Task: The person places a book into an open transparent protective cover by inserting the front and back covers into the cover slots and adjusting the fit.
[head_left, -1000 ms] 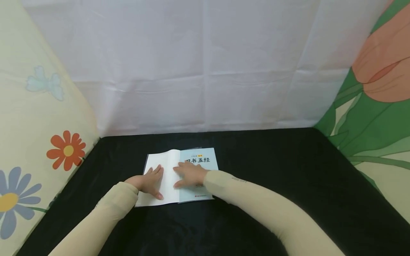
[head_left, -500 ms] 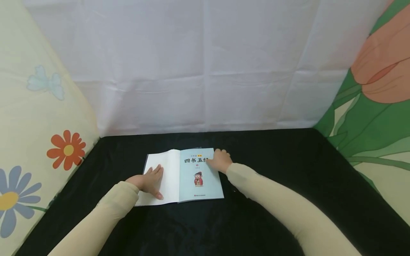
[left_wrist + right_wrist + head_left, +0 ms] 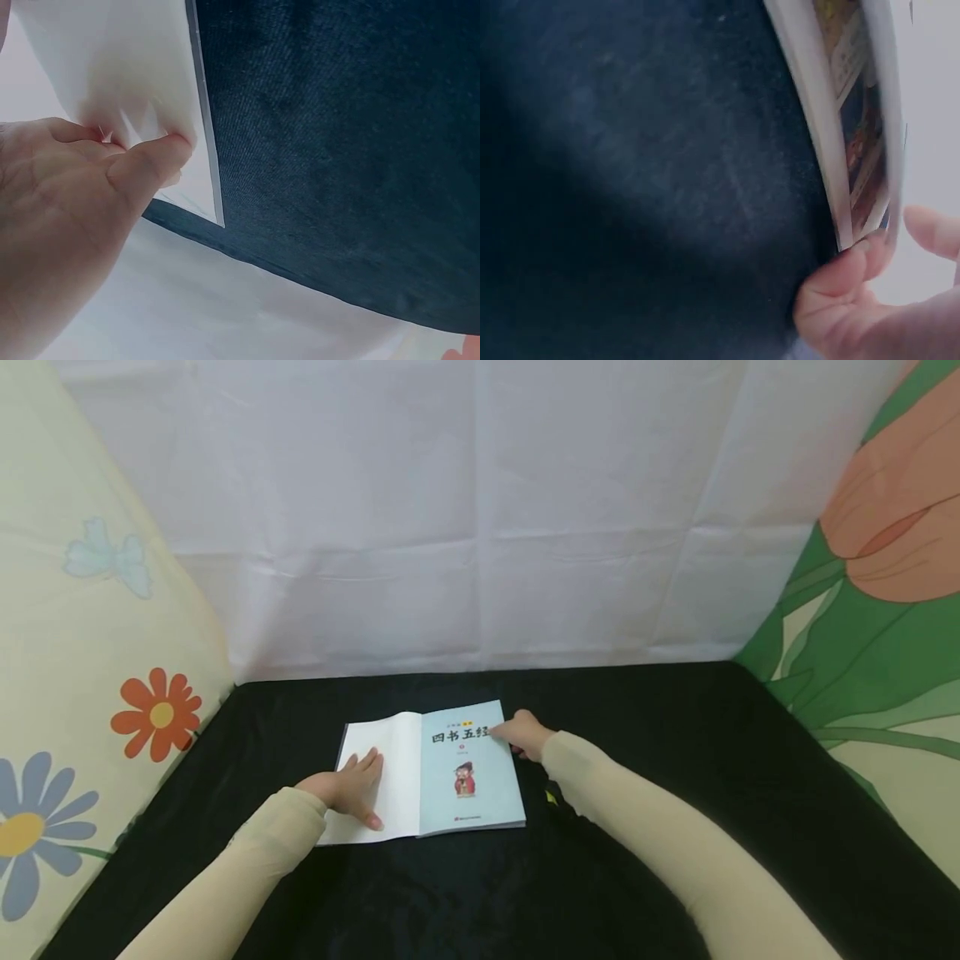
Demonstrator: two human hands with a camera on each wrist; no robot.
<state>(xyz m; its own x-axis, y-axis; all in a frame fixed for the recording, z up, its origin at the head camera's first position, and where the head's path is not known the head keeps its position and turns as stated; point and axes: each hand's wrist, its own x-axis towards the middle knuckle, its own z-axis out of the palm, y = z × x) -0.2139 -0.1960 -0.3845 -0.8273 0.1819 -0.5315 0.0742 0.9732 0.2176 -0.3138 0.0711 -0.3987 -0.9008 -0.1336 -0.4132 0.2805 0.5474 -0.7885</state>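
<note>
An open book lies on the dark cloth, its left side a blank white page and its right a pale blue title page with a small red-robed figure. My left hand rests on the white page with fingers spread, and the left wrist view shows its fingertips touching the page near its edge. At the upper right edge, my right hand pinches a stack of pages, thumb above and curled fingers below. In the right wrist view the stack is parted, with coloured pictures between the leaves.
Black cloth covers the table. A white curtain hangs behind it, with flower-patterned cloths at the sides. A small yellow-green patch shows beside my right sleeve; its kind is unclear.
My right hand has moved right, off the middle of the title page to its outer edge, and the upper right corner has risen slightly. The left hand stays in place.
</note>
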